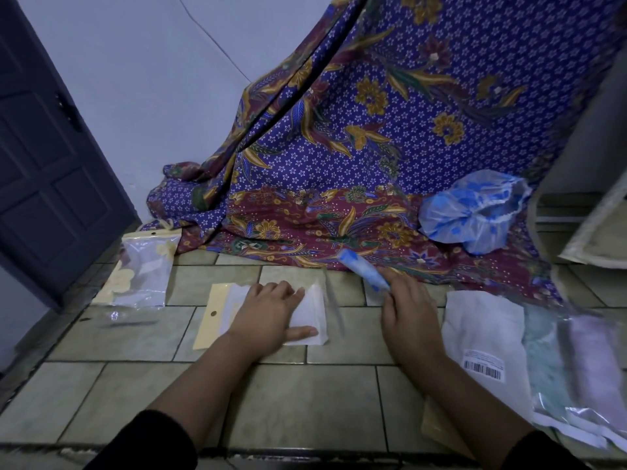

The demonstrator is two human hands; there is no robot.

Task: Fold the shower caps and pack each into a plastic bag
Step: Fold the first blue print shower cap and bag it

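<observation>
Insertion appears to be the step in hand. Your left hand (271, 313) lies flat with straight fingers on an empty plastic bag (314, 310) on the tiled floor (305, 401). Your right hand (410, 317), just beside the bag, grips a folded blue shower cap (363, 269), which points away from you. Pin the bag by its cream header card (207, 317), not its middle, so the film can part. Keep the roll tight and bring it in line with the opening before you push. The bag's mouth cannot be made out: a blurred streak crosses its right edge, and your palm covers the middle. How your right fingers lie round the cap is hidden. A second shower cap (475, 212) sits loose on the batik cloth (339, 147). The contents of the packets (576, 361) at far right are blurred.
</observation>
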